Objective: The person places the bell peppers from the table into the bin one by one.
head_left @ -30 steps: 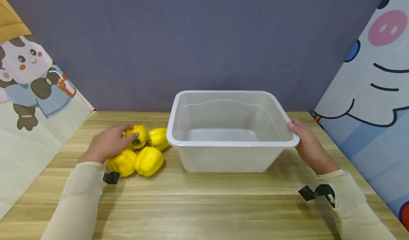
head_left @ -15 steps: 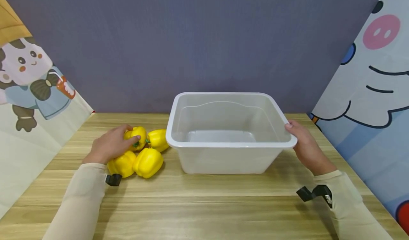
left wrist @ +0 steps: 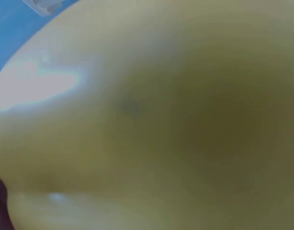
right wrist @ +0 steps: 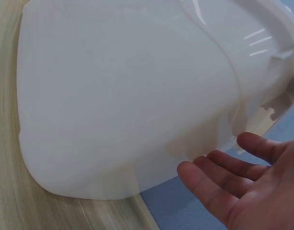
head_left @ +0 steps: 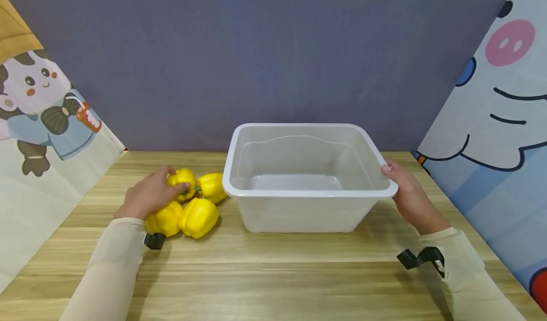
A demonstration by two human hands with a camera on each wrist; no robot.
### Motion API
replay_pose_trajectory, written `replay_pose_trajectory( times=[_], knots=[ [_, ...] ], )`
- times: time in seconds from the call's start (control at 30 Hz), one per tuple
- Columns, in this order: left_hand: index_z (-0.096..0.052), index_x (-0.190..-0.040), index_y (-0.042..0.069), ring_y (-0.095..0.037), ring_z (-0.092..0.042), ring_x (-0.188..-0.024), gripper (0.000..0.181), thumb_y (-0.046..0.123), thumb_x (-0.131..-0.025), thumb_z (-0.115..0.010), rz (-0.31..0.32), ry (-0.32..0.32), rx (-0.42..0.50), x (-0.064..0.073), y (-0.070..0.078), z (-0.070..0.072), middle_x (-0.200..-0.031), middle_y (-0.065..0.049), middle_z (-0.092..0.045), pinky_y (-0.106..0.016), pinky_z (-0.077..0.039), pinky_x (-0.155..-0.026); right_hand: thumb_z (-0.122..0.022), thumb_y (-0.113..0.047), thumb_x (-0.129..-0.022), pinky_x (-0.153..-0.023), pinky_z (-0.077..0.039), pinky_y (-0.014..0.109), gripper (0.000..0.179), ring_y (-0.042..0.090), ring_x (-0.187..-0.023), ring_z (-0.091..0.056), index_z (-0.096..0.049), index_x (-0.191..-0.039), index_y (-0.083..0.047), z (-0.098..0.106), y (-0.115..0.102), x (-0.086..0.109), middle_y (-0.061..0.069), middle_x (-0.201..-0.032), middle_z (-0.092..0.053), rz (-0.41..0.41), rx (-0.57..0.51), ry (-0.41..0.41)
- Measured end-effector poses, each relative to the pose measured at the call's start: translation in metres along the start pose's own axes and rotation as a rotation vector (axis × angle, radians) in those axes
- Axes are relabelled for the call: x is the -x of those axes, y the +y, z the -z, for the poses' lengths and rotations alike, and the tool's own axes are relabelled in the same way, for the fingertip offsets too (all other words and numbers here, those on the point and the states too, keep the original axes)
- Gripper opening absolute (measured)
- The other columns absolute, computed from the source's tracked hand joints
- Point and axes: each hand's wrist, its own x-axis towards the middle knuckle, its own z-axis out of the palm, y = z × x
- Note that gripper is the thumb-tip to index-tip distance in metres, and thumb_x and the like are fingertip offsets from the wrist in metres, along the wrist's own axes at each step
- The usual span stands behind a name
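Several yellow bell peppers lie in a cluster on the left of the table. My left hand (head_left: 147, 195) grips the back-left bell pepper (head_left: 183, 175), thumb across its near side by the green stem and fingers over its far side. Another pepper (head_left: 164, 218) sits under the wrist; one pepper (head_left: 198, 217) is in front and one (head_left: 211, 187) touches the basin's left side. A blurred yellow pepper surface (left wrist: 113, 120) fills the left wrist view. My right hand (head_left: 410, 193) holds the white plastic basin (head_left: 295, 212) at its right rim, thumb on top, fingers (right wrist: 204, 184) outside below.
The basin stands upright with nothing inside, in the middle of the wood-grain table (head_left: 273, 283). A dark grey panel (head_left: 273, 55) rises behind it. Cartoon-printed walls flank the table on the left (head_left: 64, 145) and right (head_left: 491, 178).
My left hand has shifted slightly to the right, its fingers now round the back-left pepper. The right hand and basin stay together, with only a small shift of the view.
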Motion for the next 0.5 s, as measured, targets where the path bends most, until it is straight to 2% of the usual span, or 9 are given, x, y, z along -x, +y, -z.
replay_pose_trajectory(
  times=[0.2, 0.33, 0.5],
  knots=[
    [-0.036, -0.145, 0.001, -0.049, -0.052, -0.119, 0.098, 0.08, -0.088, -0.046, 0.004, -0.009, 0.022, -0.0016, 0.0038, -0.0009, -0.142, -0.033, -0.047, -0.066, -0.043, -0.085, -0.036, -0.031, -0.109, -0.084, -0.042, 0.028, 0.03, 0.014, -0.099, -0.054, -0.057, -0.123, -0.015, -0.0002, -0.0023, -0.0006, -0.001, -0.109, -0.06, -0.009, 0.008, 0.01],
    [-0.035, -0.144, 0.001, -0.049, -0.052, -0.118, 0.095, 0.077, -0.089, -0.049, 0.009, -0.016, 0.026, -0.001, 0.0047, -0.0004, -0.142, -0.032, -0.047, -0.065, -0.043, -0.084, -0.035, -0.032, -0.109, -0.086, -0.042, 0.027, 0.032, 0.014, -0.101, -0.053, -0.056, -0.126, -0.015, -0.0004, -0.002, 0.001, -0.001, -0.112, -0.059, -0.016, 0.025, 0.008],
    [-0.034, -0.142, 0.0, -0.047, -0.054, -0.114, 0.09, 0.073, -0.09, -0.051, 0.018, -0.03, 0.034, -0.0003, 0.0037, -0.0006, -0.139, -0.033, -0.047, -0.062, -0.044, -0.082, -0.036, -0.03, -0.109, -0.084, -0.043, 0.028, 0.03, 0.013, -0.098, -0.055, -0.058, -0.122, -0.015, -0.001, 0.0006, 0.0004, -0.002, -0.11, -0.06, -0.008, -0.002, 0.013]
  ],
)
